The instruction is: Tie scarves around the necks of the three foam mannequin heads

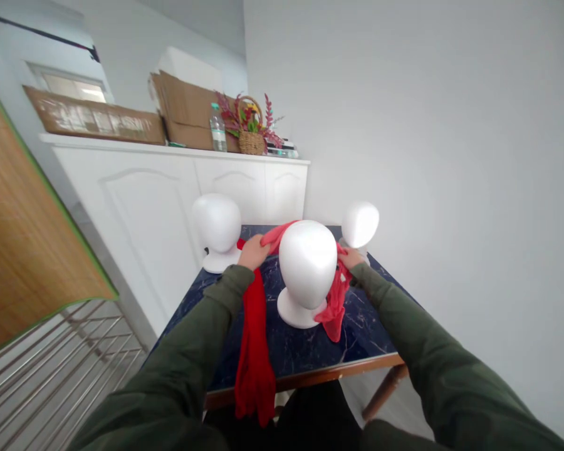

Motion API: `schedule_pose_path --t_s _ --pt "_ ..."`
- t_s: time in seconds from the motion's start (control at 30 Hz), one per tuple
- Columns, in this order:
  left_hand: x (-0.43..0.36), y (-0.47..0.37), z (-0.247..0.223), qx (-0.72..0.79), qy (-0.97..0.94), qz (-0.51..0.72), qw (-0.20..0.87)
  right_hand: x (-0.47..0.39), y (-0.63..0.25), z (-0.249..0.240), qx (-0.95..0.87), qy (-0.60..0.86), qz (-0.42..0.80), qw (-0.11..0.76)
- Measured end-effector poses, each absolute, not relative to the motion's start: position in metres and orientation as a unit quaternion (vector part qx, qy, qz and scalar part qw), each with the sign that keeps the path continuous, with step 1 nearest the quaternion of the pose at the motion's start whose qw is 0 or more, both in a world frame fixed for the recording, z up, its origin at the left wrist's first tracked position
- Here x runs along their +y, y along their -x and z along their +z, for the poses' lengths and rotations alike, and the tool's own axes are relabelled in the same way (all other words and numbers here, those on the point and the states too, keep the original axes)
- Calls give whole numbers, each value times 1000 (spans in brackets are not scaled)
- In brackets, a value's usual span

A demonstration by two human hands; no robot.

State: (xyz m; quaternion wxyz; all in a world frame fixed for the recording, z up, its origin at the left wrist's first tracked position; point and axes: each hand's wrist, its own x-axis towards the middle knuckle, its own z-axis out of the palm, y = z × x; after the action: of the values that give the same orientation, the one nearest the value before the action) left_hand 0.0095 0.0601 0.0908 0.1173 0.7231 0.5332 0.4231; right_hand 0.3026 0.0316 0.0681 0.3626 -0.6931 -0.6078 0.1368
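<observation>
A smooth white mannequin head (307, 266) stands upright on its round base at the middle of the table. Behind it runs a red scarf (281, 235), stretched between my two hands. My left hand (254, 252) is closed on the scarf at the head's left side; a deeper red length (254, 341) hangs below it over the table's front edge. At the head's right side my right hand (350, 257) pinches the scarf, and a bunched, pinkish-red end (334, 307) drops onto the table beside the base. Part of the scarf is hidden behind the head.
Two more white heads stand on the dark blue marbled table (291, 360), one back left (217, 224), one back right (360, 223). Behind are a white cabinet (145, 194) with cardboard boxes (192, 106), a bottle (218, 129) and a flower basket (251, 142). A metal rack (75, 351) is at left.
</observation>
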Motion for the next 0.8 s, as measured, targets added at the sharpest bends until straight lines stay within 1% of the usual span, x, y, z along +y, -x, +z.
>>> schedule_pose_path --t_s 0.17,0.23,0.33,0.4,0.47,0.57,0.63,0.7,0.8 --pt "36 3 37 552 -697 407 211 10 -291 -6 -614 684 212 332" --pt "17 7 23 520 -669 428 315 0 -290 -28 -594 698 221 333" --pt "-17 11 7 413 -605 451 510 -17 -291 -52 -563 715 207 359" --pt "-41 11 -2 352 -567 454 590 -31 -292 -60 -559 720 170 374" --pt "-62 7 -10 313 -541 450 637 -46 -291 -62 -583 718 127 359" --pt "-79 -6 -17 309 -563 408 649 -68 -284 -58 -626 709 112 304" --pt "-82 -18 -18 313 -604 376 629 -79 -274 -52 -615 711 135 313" --pt "-80 -29 -18 294 -644 360 607 -86 -258 -49 -586 700 177 368" --pt "-72 -39 -18 267 -683 370 570 -93 -227 -48 -557 598 301 492"
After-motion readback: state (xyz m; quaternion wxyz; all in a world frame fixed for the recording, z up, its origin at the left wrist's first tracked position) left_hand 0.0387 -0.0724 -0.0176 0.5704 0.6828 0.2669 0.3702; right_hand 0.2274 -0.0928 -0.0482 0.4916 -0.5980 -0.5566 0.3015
